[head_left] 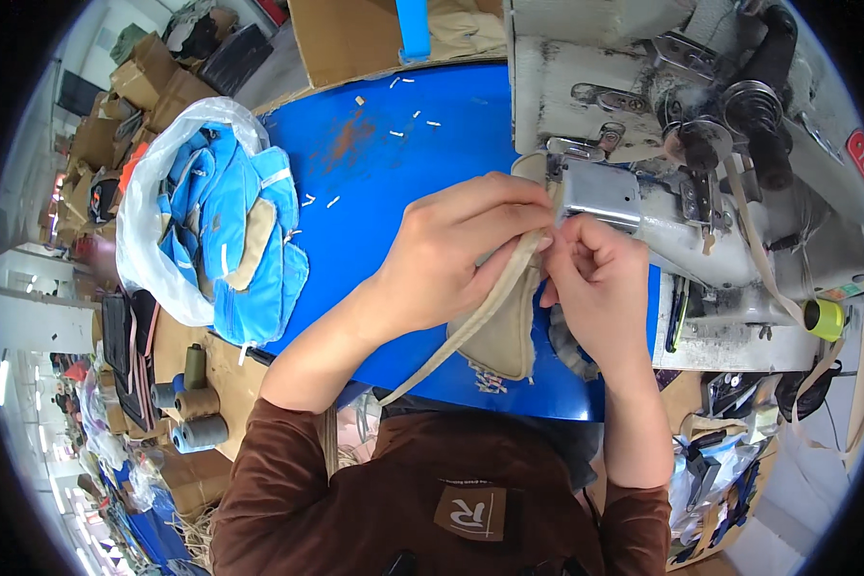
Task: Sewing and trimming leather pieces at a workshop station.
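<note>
My left hand (446,252) is closed, thumb against fingers, on the upper edge of a beige fabric piece (507,338). A narrow beige strip (442,353) runs from under that hand down toward my lap. Close by on the right, my right hand (600,274) pinches the same fabric edge, fingers curled in; its fingertips partly hide the spot. Both hands are right at the metal plate (600,192) of a sewing machine (571,77). Whether the fabric lies under the needle I cannot tell. Loose thread ends (490,381) hang at the fabric's lower edge.
A clear plastic bag (136,245) of blue fabric pieces (226,187) stands on the left of the blue table (355,230). Thread cones (200,432) stand near my left elbow. A beige tape passes through a yellow-green ring (823,319) at right. Thread scraps (396,132) lie farther back.
</note>
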`<action>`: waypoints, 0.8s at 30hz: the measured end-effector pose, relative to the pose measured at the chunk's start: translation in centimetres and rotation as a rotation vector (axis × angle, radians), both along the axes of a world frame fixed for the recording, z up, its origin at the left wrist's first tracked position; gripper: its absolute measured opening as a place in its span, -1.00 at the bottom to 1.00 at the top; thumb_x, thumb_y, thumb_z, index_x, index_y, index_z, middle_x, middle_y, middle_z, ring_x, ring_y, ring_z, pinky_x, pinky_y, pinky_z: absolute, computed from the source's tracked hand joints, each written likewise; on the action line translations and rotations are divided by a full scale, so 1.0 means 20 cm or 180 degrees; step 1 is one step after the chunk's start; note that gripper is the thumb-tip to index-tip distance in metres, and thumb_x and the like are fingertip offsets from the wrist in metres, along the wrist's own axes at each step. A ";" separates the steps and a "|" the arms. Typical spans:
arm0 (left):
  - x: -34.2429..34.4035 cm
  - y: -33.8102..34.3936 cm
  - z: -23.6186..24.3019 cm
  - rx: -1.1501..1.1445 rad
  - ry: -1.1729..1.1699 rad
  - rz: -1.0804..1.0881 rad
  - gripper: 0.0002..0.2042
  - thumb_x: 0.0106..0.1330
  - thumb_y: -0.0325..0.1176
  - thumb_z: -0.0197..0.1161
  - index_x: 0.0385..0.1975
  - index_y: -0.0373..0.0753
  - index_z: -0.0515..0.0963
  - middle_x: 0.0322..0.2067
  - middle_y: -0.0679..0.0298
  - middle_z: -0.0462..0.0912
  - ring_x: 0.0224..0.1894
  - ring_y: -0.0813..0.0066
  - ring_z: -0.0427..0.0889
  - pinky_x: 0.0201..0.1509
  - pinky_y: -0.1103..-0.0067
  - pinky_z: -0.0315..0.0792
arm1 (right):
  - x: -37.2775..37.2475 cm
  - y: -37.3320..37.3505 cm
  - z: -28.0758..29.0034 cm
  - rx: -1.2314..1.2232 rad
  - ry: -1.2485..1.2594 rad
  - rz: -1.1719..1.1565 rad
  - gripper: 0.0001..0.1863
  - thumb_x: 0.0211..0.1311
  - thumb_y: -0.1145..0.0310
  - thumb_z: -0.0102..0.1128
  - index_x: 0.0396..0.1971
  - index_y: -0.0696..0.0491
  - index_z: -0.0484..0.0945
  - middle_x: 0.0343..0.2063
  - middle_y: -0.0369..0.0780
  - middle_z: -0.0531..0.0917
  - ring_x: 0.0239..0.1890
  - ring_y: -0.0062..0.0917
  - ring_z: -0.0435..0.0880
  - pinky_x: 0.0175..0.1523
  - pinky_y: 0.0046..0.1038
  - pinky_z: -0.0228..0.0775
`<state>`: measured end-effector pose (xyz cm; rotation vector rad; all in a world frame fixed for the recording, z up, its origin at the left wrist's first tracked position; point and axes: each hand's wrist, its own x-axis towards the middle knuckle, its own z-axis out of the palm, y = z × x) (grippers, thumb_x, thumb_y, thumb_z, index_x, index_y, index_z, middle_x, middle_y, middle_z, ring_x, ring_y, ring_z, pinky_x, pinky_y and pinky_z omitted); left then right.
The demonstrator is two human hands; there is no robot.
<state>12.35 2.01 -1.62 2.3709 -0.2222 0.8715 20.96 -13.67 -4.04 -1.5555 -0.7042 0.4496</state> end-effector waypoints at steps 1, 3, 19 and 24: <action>0.00 0.00 -0.01 0.0127 -0.0015 -0.0001 -0.79 0.12 -0.50 0.42 -0.22 -0.27 0.69 -0.15 0.18 0.71 -0.16 0.25 0.72 -0.12 0.50 0.61 | 0.00 0.00 0.00 0.0048 0.0045 0.0056 -0.86 0.40 0.56 0.11 -0.41 0.21 0.56 -0.63 -0.33 0.60 -0.66 -0.80 0.52 -0.57 -0.71 0.35; 0.01 0.01 -0.03 0.0286 -0.0165 0.0011 -0.78 0.11 -0.50 0.42 -0.22 -0.26 0.69 -0.15 0.18 0.71 -0.15 0.24 0.72 -0.12 0.49 0.61 | -0.01 0.00 -0.01 0.0035 -0.0003 -0.0001 -0.87 0.36 0.53 0.16 -0.42 0.21 0.58 -0.67 -0.32 0.60 -0.67 -0.78 0.54 -0.58 -0.69 0.34; 0.00 0.00 -0.02 0.0006 -0.0134 0.0007 -0.79 0.11 -0.57 0.36 -0.24 -0.32 0.63 -0.16 0.11 0.69 -0.16 0.14 0.71 -0.12 0.42 0.62 | -0.08 -0.04 -0.02 0.0160 0.0185 0.0131 -0.88 0.27 0.53 0.30 -0.23 0.20 0.58 -0.60 -0.32 0.64 -0.60 -0.84 0.53 -0.51 -0.72 0.31; -0.01 -0.01 -0.04 0.0370 -0.0348 0.0103 -0.76 0.07 -0.53 0.39 -0.23 -0.29 0.64 -0.15 0.15 0.69 -0.15 0.18 0.70 -0.12 0.43 0.61 | -0.13 -0.05 -0.05 0.0060 0.0090 0.0048 -0.87 0.31 0.56 0.25 -0.18 0.20 0.55 -0.58 -0.36 0.65 -0.58 -0.90 0.47 -0.51 -0.75 0.22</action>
